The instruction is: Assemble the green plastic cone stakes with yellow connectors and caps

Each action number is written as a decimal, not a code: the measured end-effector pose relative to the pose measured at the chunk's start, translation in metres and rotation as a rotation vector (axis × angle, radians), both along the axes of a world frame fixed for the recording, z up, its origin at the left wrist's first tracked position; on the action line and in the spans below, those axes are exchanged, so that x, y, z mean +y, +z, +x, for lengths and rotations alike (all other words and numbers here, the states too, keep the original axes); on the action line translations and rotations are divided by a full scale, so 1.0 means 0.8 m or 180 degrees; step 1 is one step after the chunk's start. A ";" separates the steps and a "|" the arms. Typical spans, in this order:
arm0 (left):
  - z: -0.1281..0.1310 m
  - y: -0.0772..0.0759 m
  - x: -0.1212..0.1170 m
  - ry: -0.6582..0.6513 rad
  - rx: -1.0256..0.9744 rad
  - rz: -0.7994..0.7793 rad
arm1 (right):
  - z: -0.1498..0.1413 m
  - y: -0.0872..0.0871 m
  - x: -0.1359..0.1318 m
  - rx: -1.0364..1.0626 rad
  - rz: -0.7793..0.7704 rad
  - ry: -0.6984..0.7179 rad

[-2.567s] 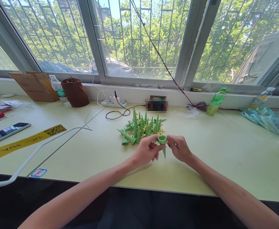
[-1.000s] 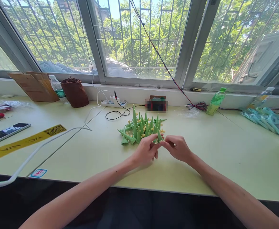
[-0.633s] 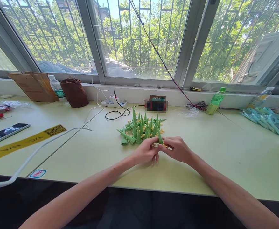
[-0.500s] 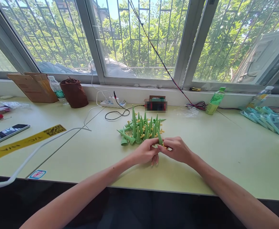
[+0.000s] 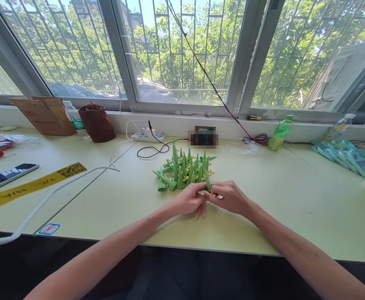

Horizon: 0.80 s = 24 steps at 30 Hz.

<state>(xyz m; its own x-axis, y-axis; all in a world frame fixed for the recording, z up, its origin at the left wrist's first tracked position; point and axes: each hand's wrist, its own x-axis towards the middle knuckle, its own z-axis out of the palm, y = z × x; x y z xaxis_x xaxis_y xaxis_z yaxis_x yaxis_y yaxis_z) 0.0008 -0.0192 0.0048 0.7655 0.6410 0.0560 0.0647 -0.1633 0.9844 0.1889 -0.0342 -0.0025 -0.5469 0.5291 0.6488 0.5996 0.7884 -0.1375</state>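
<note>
Near the front of the pile, a green plant watering spike (image 5: 208,182) with a small yellow part at its lower end is held between both hands, tip up. My left hand (image 5: 191,200) is closed on it from the left, thumb and index finger at the spike, other fingers hanging below. From the right, my right hand (image 5: 230,195) pinches the spike and its yellow part, fingertips partly hidden. Just beyond the hands stands a cluster of several similar green spikes (image 5: 180,179) with yellow valves, most upright, some lying on their sides.
The pale table (image 5: 107,208) carries a phone (image 5: 9,177), a white cable (image 5: 45,200) and a yellow tag (image 5: 32,187) on the left. Behind are a brown pouch (image 5: 96,123), a power strip (image 5: 147,135) and a green bottle (image 5: 280,133). Blue-green packets (image 5: 344,156) lie right.
The hands stay together at the spike, with small finger shifts. The held spike tilts slightly, and my right thumb has slid a little left.
</note>
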 end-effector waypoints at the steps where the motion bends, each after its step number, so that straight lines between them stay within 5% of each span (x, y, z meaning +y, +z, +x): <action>1: 0.001 0.000 0.000 0.0031 -0.0007 0.0019 | 0.000 -0.001 0.001 0.0041 -0.0058 -0.0019; 7: 0.003 0.000 -0.005 0.0628 0.0178 0.0522 | 0.011 -0.004 0.012 0.0575 -0.0631 -0.0247; 13: 0.004 -0.005 -0.007 0.1436 0.0799 0.2282 | 0.033 -0.002 0.029 0.0734 -0.0933 -0.1021; 24: 0.000 -0.011 -0.005 0.1270 0.1181 0.2258 | 0.035 -0.012 0.033 -0.0308 -0.1439 -0.1211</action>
